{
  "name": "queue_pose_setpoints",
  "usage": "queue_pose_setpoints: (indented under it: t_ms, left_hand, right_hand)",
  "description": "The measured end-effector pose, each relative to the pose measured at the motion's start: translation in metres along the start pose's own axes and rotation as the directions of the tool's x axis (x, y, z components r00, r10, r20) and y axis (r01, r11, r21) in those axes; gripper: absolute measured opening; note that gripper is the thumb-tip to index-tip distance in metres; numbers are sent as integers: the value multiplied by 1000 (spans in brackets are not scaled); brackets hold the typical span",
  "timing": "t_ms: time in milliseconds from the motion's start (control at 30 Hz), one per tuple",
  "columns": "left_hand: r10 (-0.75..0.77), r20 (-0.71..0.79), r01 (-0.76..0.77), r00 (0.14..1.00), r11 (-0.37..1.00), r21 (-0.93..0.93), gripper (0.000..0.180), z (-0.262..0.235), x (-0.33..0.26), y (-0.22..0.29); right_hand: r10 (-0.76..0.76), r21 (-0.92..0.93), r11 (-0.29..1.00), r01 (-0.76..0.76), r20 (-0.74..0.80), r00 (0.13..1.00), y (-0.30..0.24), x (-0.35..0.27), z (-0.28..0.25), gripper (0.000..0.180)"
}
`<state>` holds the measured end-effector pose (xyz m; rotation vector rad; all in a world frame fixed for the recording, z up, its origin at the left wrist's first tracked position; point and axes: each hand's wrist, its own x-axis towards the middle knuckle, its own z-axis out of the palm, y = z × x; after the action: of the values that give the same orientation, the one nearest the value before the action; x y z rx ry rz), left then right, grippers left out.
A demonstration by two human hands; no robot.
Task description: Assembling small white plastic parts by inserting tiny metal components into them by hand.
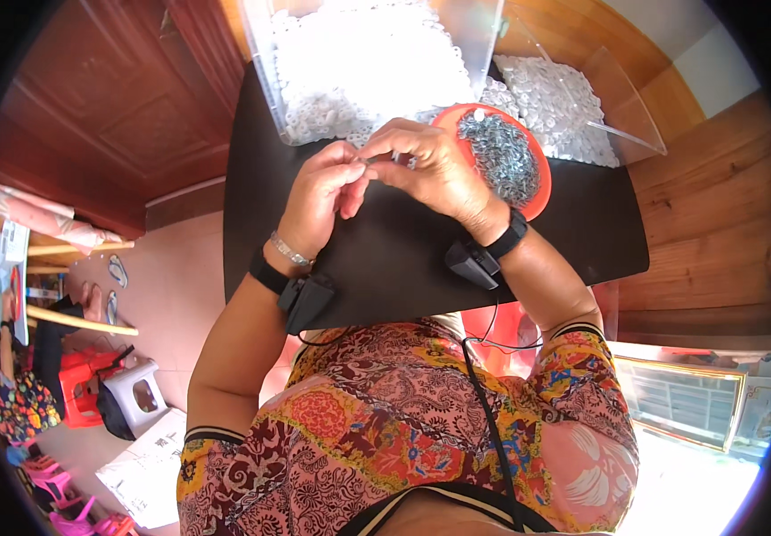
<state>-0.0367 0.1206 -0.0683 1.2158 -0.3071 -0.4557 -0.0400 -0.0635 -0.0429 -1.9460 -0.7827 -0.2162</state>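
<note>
Above the dark table (359,277) my left hand (314,196) and my right hand (439,174) meet fingertip to fingertip. Each is closed in a pinch, and what sits between the fingertips is too small and covered to make out. Bits of white show under the curled fingers of my right hand. Just right of that hand is an orange-red bowl (542,183) heaped with small grey metal nails or pins (506,161). Beyond my hands stands a clear plastic bin (269,89) full of small white plastic pieces (323,107), some ring-shaped.
A second clear container (622,134) with white pieces (551,94) lies tipped at the back right. Black devices are strapped to both wrists, with a cable (484,393) running over my lap. At far left another person sits near a red stool (82,384) and a grey stool (135,393).
</note>
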Motion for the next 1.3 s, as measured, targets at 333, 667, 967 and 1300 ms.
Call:
queue_pose_setpoints:
  t_ms: [333, 667, 967, 1300]
  left_hand:
    - [-44, -12, 45, 999, 967, 250, 17, 1, 2, 2]
    - [66, -112, -34, 992, 963, 269, 21, 3, -1, 8]
    - [55, -110, -31, 992, 977, 210, 17, 2, 2, 0]
    - [61, -126, -34, 990, 977, 209, 16, 5, 0, 2]
  right_hand:
    - [-132, -144, 981, 131, 3, 991, 3, -3, -4, 20]
    - [294, -752, 586, -303, -151, 944, 23, -16, -121, 20]
    - [370, -861, 446, -243, -70, 927, 40, -39, -91, 11]
    - [399, -694, 682, -229, 92, 912, 15, -37, -80, 13]
